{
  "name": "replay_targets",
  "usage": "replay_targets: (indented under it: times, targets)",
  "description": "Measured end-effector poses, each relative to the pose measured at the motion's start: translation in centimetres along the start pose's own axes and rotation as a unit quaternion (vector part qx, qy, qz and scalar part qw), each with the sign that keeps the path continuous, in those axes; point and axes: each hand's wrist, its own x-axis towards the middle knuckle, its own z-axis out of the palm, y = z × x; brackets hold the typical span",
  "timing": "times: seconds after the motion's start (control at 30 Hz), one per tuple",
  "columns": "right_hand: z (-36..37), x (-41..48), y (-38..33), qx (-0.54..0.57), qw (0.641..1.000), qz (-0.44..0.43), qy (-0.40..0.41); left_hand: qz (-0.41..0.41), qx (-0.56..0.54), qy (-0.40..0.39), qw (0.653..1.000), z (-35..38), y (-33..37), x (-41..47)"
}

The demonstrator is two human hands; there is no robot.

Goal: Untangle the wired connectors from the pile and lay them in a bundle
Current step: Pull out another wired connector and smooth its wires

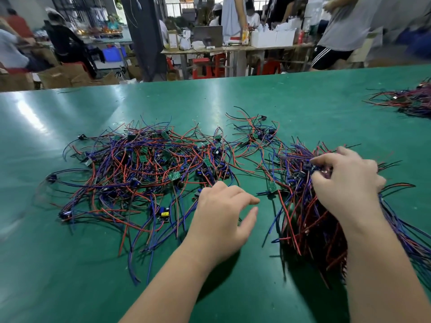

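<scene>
A tangled pile (pixel 149 173) of small green circuit boards with red, blue and black wires spreads over the middle-left of the green table (pixel 70 287). On the right lies a bundle (pixel 310 220) of the same wired connectors, wires running toward me. My right hand (pixel 347 183) rests on the bundle's top end, fingers closed around its boards and wires. My left hand (pixel 224 215) hovers between pile and bundle, fingers apart, holding nothing.
A second heap of wired connectors (pixel 410 101) lies at the table's far right edge. Beyond the table's far edge stand people, a wooden workbench (pixel 233 48) with boxes, red stools and cardboard cartons.
</scene>
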Motion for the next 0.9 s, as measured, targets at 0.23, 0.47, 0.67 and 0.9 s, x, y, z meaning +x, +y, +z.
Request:
replay_targets:
  times: [0.23,0.47,0.67,0.9]
  targets:
    - [2.3,-3.0,-4.0,0.15,0.942,-0.269,-0.132,-0.031,0.117,-0.164,0.979,0.9,-1.3,-0.1]
    - [4.8,-4.0,-3.3,0.01,0.928,-0.154,-0.338,-0.17,0.217,-0.144,0.95,-0.6,-3.4,0.1]
    - [4.9,-2.3,-2.3,0.019,0.947,-0.065,-0.315,-0.276,0.155,-0.113,0.942,-1.3,-4.7,0.2]
    - [4.4,-1.6,-1.3,0.016,0.961,-0.055,-0.271,-0.288,0.112,-0.048,0.95,-1.7,-5.6,0.2]
